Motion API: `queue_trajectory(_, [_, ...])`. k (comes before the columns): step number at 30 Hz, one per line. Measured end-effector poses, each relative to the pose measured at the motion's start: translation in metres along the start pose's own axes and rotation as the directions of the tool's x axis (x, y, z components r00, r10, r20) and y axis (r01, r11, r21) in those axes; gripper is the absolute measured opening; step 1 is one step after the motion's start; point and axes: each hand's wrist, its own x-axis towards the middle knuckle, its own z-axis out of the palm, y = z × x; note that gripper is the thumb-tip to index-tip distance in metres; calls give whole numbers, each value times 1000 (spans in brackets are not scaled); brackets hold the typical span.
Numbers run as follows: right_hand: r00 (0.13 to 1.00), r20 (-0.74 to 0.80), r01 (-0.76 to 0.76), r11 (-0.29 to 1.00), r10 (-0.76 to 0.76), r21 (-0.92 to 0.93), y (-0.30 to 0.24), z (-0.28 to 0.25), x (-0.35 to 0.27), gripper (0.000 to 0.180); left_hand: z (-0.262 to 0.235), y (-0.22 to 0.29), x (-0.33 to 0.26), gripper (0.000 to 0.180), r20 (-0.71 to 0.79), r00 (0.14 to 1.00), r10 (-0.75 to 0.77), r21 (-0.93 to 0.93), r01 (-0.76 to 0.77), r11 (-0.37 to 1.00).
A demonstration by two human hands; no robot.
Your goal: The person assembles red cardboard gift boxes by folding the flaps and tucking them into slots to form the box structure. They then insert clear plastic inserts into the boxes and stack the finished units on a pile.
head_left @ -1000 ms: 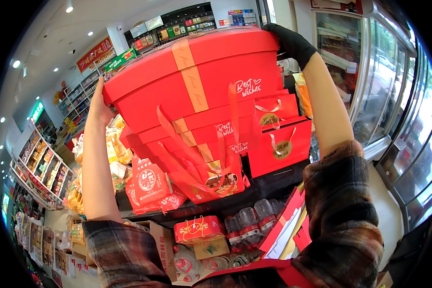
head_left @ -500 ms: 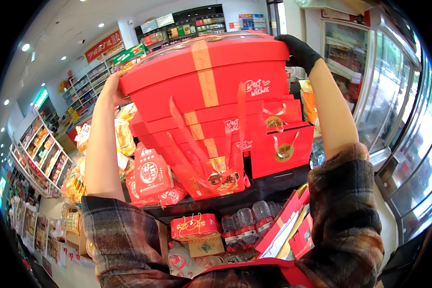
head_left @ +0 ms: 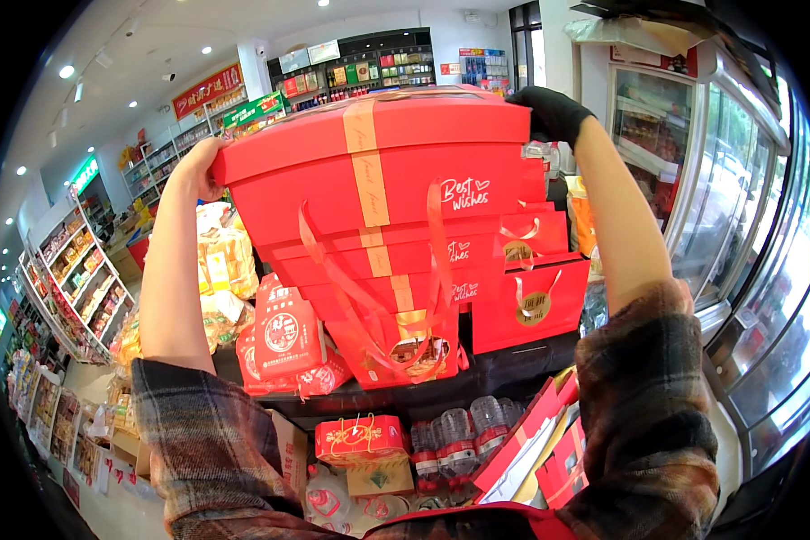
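A large red gift box (head_left: 270,189) with a gold paper band rests at the top of a stack of red boxes (head_left: 333,261). Its left end is gripped by my bare left hand (head_left: 205,169), fingers bent round the corner. My right hand (head_left: 549,115), in a black glove, holds the far right corner; its fingertips are partly hidden behind the box. Red ribbon handles (head_left: 435,243) rise before the stack from a red gift bag (head_left: 378,355). Smaller red gift bags (head_left: 531,306) stand to the right, and a red printed package (head_left: 282,333) lies to the left.
Below the black shelf edge (head_left: 333,405) are a small red box (head_left: 362,438), shrink-wrapped bottles (head_left: 456,432) and folded red card (head_left: 540,441). Yellow packaged goods (head_left: 220,261) sit at left. Glass-door coolers (head_left: 720,180) line the right; a snack rack (head_left: 81,279) stands far left.
The top box and both hands sit lower in the picture and slightly left. The surroundings have shifted down a little too, as the view has tilted. Both hands keep hold of the box.
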Motion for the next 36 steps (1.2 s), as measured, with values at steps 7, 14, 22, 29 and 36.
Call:
queue_trajectory(7, [992, -26, -115, 806, 122, -581, -32, 41, 9, 54, -80, -13, 53, 37, 53, 853, 520, 875, -290, 387])
queue_trajectory(14, [600, 134, 407, 157, -789, -900, -97, -10, 116, 72, 101, -11, -68, 51, 357, 276, 892, 803, -579, -143])
queue_trajectory(22, [998, -2, -37, 541, 66, -841, -27, 23, 78, 94, 83, -41, -64, 82, 506, 164, 847, 759, -552, -346])
queue_trajectory(29, [997, 73, 17, 939, 9, -344, 18, -39, 27, 94, 74, -20, -33, 67, 325, 232, 917, 513, -858, 35])
queue_trajectory(36, [999, 37, 20, 997, -22, 69, 32, 41, -73, 62, -39, -26, 48, 60, 315, 916, 248, -86, -233, 969])
